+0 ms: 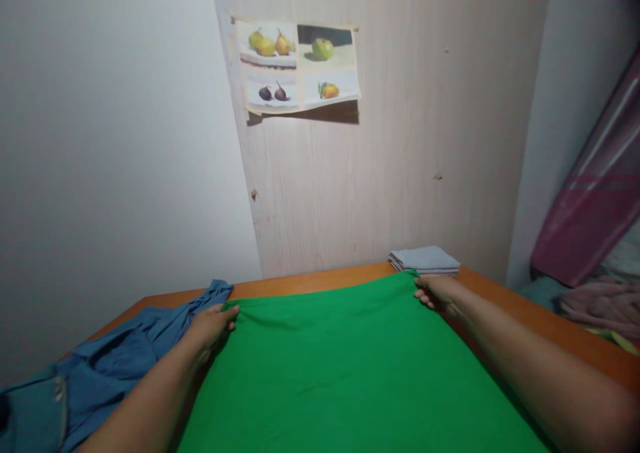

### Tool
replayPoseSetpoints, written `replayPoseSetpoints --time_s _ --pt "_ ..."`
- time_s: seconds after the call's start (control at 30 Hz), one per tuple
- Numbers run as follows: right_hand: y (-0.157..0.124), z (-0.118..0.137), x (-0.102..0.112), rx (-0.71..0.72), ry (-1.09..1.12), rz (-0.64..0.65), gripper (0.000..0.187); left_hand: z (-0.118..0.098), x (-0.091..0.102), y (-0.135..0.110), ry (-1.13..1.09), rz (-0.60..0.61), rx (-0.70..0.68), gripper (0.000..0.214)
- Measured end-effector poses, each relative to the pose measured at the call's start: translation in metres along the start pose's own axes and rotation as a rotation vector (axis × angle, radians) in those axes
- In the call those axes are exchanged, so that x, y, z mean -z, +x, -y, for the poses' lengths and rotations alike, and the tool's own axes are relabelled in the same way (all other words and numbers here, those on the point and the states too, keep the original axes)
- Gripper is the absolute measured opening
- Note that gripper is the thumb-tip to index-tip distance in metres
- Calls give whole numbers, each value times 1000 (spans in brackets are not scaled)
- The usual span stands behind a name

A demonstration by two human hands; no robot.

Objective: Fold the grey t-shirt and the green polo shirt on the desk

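A bright green cloth (345,366) stretches across the table, its far edge pulled fairly straight between my two hands. My left hand (213,325) pinches its far left corner. At the far right corner, my right hand (434,293) is closed on the cloth with thumb and fingers, and small folds gather there. The near part of the cloth runs out of view at the bottom. A crumpled blue garment (145,339) lies beside and behind my left hand. Just beyond my right hand sits a folded stack of grey cloth (425,259).
The orange table (300,283) meets a wood-grain panel (400,173) at its back edge. A sheet of fruit pictures (300,66) is taped there. A teal item (35,413) lies at lower left. Pink fabric (600,303) and a shiny pink item (590,193) are at right.
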State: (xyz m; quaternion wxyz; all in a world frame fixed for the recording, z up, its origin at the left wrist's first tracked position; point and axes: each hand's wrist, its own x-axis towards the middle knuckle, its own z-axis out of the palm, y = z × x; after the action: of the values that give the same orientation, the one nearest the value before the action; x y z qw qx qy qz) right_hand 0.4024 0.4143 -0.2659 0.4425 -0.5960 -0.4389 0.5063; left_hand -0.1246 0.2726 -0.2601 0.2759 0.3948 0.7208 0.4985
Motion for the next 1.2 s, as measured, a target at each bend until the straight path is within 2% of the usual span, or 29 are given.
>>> replayPoseSetpoints --time_s 0.1,0.27,0.37,0.43,0.47,0.53,0.6,0.63,0.77,0.83,0.9,0.97,1.1,1.2 --pt "3 2 -1 11 -10 -8 9 3 1 4 27 -29 -18 42" --pt "-2 -9 -13 38 -79 -40 9 9 -5 4 214 -116 -27 32" --pt "-7 -8 -15 85 -136 -61 13 -1 -6 -1 327 -218 -68 33" --pt "-9 0 -16 135 -195 -73 15 -14 -11 -9 497 -264 -170 41" --pt "-10 5 -18 167 -231 -72 16 -22 -16 -15 613 -248 -248 42" --pt "-13 14 -29 247 -313 -46 15 -38 -33 -30 720 -137 -436 40" --pt "-19 21 -47 344 -407 8 17 -51 -56 -46 731 -154 -600 45" --pt "-22 23 -59 401 -457 43 19 -56 -69 -54 735 -139 -639 45" --pt "-47 25 -109 591 -644 174 24 -57 -113 -72 825 140 -766 37" --pt "-61 23 -130 670 -716 230 23 -49 -128 -73 854 209 -796 41" --pt "-71 19 -147 815 -860 306 35 -39 -136 -72 873 231 -795 49" --pt "-77 12 -159 887 -948 350 45 -30 -140 -70 895 256 -774 56" --pt "-74 -9 -167 854 -1133 417 63 -22 -141 -68 956 332 -688 64" --pt "-70 -20 -164 816 -1153 447 70 -21 -141 -68 974 357 -653 69"
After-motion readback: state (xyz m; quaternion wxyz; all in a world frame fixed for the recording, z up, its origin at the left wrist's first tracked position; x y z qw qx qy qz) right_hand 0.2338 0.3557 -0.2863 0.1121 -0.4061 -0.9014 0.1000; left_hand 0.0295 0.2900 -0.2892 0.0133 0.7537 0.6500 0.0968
